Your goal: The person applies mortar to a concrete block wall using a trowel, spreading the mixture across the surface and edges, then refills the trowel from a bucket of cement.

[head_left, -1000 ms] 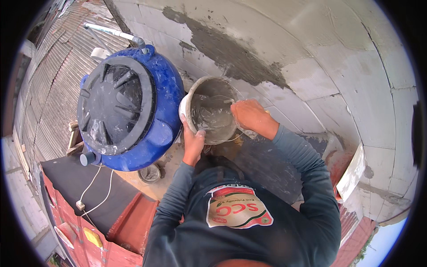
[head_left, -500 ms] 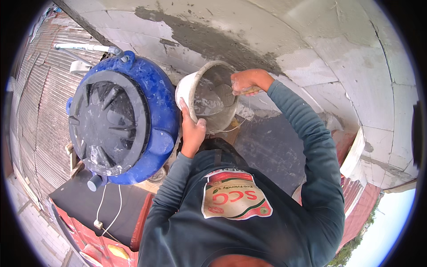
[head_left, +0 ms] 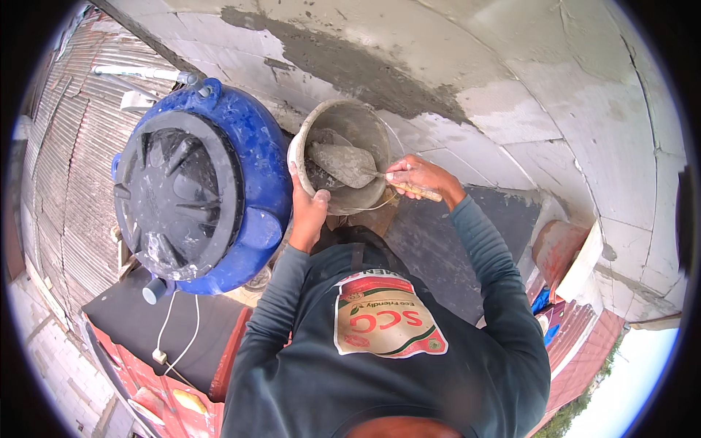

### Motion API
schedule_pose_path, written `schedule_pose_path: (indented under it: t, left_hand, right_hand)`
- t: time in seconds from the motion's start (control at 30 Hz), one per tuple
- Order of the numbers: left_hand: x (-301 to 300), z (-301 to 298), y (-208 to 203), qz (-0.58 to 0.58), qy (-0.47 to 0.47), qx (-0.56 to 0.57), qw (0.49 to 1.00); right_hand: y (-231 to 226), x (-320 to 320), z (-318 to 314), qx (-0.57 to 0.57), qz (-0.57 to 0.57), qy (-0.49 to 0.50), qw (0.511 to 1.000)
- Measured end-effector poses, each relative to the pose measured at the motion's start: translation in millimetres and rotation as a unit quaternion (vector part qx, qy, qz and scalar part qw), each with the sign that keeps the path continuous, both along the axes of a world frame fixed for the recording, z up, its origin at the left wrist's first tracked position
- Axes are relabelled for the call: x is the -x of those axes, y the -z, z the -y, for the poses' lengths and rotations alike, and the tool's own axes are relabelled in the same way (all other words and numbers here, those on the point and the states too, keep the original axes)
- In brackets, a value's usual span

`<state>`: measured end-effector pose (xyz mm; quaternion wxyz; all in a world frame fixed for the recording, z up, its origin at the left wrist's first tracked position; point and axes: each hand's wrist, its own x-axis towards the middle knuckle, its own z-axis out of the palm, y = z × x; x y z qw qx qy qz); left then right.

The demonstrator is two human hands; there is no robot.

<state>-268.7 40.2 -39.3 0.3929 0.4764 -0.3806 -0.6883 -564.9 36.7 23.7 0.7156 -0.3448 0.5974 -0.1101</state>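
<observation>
My left hand [head_left: 309, 210] grips the near-left rim of a white bucket [head_left: 298, 146], which is tilted toward me and coated inside with grey mortar. In my right hand [head_left: 420, 177] is a pointing trowel [head_left: 343, 163], held by its wooden handle at the bucket's right rim. Its blade lies inside the bucket mouth, smeared or loaded with wet mortar. A wire handle [head_left: 376, 207] hangs below the bucket's near rim. Wet dark mortar [head_left: 350, 62] is spread on the block wall [head_left: 475, 157] beyond.
Close on the left stands a blue water tank [head_left: 259, 182] with a black lid [head_left: 179, 193] and a grey pipe [head_left: 150, 73]. Corrugated metal sheets [head_left: 66, 153] lie farther left. A dark panel [head_left: 460, 241] is at my right, a white cable [head_left: 193, 336] at lower left.
The trowel blade has swung left and up within the bucket, and its handle now points down to the right. My right hand has lowered; my left still holds the rim.
</observation>
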Motion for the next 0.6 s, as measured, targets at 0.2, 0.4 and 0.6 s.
schedule_pose_path:
  t: [0.2,0.4,0.6]
  left_hand:
    - [15,2,3,-0.056,-0.063,-0.109,0.99]
    - [24,10,37,-0.093,-0.111,-0.158,0.977]
    - [26,21,50,-0.1,-0.114,-0.187,0.971]
  right_hand:
    - [-27,-5,12,0.026,-0.049,-0.021,0.998]
    - [-60,-24,24,0.056,-0.071,-0.046,0.995]
    - [-81,-39,52,0.082,-0.064,-0.109,0.989]
